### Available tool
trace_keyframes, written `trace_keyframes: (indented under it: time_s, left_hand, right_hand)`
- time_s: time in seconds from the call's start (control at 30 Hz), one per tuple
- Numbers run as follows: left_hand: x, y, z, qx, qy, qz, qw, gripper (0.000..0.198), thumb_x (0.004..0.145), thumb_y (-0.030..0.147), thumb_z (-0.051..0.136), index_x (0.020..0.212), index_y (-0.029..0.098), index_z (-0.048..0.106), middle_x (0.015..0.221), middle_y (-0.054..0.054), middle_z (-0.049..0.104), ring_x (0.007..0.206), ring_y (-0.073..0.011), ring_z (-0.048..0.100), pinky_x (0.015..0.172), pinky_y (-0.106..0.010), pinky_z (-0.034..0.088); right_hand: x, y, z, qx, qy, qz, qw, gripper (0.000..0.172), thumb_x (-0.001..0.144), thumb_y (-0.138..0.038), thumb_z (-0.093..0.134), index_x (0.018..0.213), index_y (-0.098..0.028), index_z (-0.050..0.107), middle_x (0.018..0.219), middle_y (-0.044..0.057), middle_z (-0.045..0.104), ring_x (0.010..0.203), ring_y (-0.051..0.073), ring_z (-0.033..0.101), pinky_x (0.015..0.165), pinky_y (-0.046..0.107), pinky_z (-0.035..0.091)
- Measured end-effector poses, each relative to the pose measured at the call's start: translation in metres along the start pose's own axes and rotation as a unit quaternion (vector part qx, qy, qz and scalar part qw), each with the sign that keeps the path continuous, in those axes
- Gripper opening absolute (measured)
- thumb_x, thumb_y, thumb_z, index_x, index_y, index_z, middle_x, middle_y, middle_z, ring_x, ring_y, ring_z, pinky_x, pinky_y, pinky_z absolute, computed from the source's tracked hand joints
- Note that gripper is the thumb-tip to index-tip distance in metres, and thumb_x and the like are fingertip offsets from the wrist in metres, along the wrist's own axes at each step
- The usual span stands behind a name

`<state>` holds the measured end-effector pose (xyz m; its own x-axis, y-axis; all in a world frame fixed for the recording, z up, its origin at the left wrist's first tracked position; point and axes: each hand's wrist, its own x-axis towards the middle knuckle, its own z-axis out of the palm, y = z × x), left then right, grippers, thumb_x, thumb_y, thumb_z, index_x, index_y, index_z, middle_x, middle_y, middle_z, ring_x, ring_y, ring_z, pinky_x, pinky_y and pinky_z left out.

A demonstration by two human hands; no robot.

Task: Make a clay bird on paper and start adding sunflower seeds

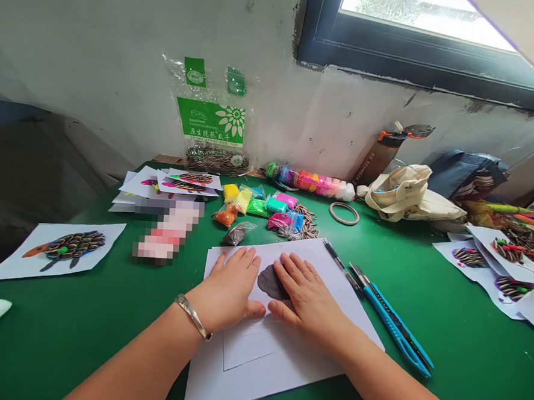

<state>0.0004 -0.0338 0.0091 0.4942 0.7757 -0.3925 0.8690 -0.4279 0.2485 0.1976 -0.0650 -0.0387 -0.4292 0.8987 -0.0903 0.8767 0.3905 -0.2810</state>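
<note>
A flattened patch of dark grey modelling clay (270, 283) lies on the white paper (246, 392) in front of me. My right hand (304, 293) rests flat with its fingers over the clay's right side, hiding that part. Fingers stretched forward, my left hand (232, 285) lies on the paper just left of the clay, apart from it. A silver bracelet circles my left wrist. Below the hands, pencil lines (248, 362) form part of a box on the sheet. A small bag of dark grey clay (239, 233) sits just beyond the paper's top edge.
Beside the paper's right edge lie a pen (342, 265) and blue tweezers (395, 325). Farther back are bagged coloured clay (260, 207), sunflower seeds (308, 220) and a tape roll (344, 213). Seed-and-clay pictures (71, 248) lie at left, more at right. A blurred patch covers something left of centre.
</note>
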Motion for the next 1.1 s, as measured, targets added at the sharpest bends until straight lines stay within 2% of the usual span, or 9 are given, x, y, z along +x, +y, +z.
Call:
trace_keyframes:
  time_s: [0.07,0.23,0.33,0.43,0.57,0.73,0.93,1.1]
  left_hand:
    - [0.0,0.0,0.001,0.001,-0.002,-0.004,1.0,0.084,0.079,0.048,0.066,0.146,0.012,0.032,0.158,-0.017,0.021,0.146,-0.0306,0.014,0.116,-0.056,0.017]
    - [-0.001,0.0,0.0,-0.012,-0.001,-0.003,1.0,0.082,0.078,0.047,0.067,0.146,0.015,0.033,0.158,-0.017,0.021,0.146,-0.0319,0.014,0.116,-0.057,0.016]
    - [-0.001,0.001,-0.001,-0.016,-0.002,-0.001,1.0,0.079,0.08,0.046,0.066,0.145,0.017,0.034,0.157,-0.017,0.021,0.146,-0.0325,0.014,0.116,-0.057,0.016]
    - [-0.001,0.001,-0.001,-0.019,-0.004,-0.004,1.0,0.078,0.079,0.045,0.066,0.145,0.016,0.034,0.157,-0.017,0.021,0.146,-0.033,0.013,0.116,-0.057,0.016]
    - [0.0,0.0,0.0,-0.021,0.006,0.001,1.0,0.08,0.078,0.046,0.067,0.144,0.015,0.035,0.157,-0.019,0.022,0.146,-0.0336,0.015,0.115,-0.058,0.017]
    - [0.0,0.001,0.0,-0.012,0.014,0.006,1.0,0.078,0.077,0.047,0.066,0.143,0.015,0.037,0.156,-0.019,0.026,0.145,-0.0331,0.018,0.115,-0.057,0.019]
    - [-0.001,-0.001,0.002,-0.026,0.013,0.004,1.0,0.081,0.075,0.047,0.067,0.143,0.014,0.036,0.156,-0.019,0.024,0.146,-0.0329,0.016,0.115,-0.057,0.017]
    - [0.001,-0.003,0.004,-0.026,0.015,0.009,1.0,0.079,0.076,0.047,0.066,0.143,0.016,0.036,0.157,-0.018,0.023,0.146,-0.0327,0.015,0.115,-0.057,0.017]
  right_hand:
    - [0.0,0.0,0.0,-0.002,-0.002,-0.003,1.0,0.072,0.091,-0.057,0.045,0.148,-0.013,0.035,0.155,0.013,0.023,0.144,0.034,0.017,0.115,0.057,0.021]
    - [0.0,-0.001,-0.002,0.018,0.013,-0.002,1.0,0.069,0.093,-0.052,0.045,0.151,-0.018,0.029,0.155,0.014,0.025,0.144,0.032,0.021,0.114,0.057,0.025]
    - [0.0,-0.003,-0.003,-0.002,0.01,-0.006,1.0,0.067,0.092,-0.055,0.047,0.148,-0.019,0.037,0.155,0.017,0.024,0.143,0.035,0.021,0.112,0.059,0.024]
    - [0.0,-0.004,-0.004,-0.004,0.006,-0.003,1.0,0.065,0.092,-0.054,0.047,0.146,-0.018,0.041,0.155,0.017,0.026,0.143,0.035,0.022,0.112,0.059,0.025]
    - [0.001,-0.004,-0.005,0.01,0.016,0.01,1.0,0.067,0.093,-0.049,0.046,0.149,-0.013,0.033,0.154,0.016,0.027,0.143,0.033,0.023,0.114,0.056,0.026]
    - [0.003,-0.004,0.001,-0.005,0.028,0.011,1.0,0.065,0.092,-0.046,0.049,0.144,-0.007,0.042,0.153,0.02,0.029,0.142,0.036,0.025,0.113,0.058,0.027]
    - [-0.002,0.007,0.0,0.056,0.078,0.005,0.995,0.061,0.095,-0.046,0.044,0.146,-0.012,0.039,0.151,0.017,0.036,0.141,0.031,0.031,0.112,0.055,0.032]
    - [-0.002,0.009,-0.003,0.004,0.066,0.001,0.998,0.058,0.093,-0.043,0.05,0.139,-0.007,0.049,0.149,0.02,0.039,0.139,0.035,0.033,0.112,0.054,0.032]
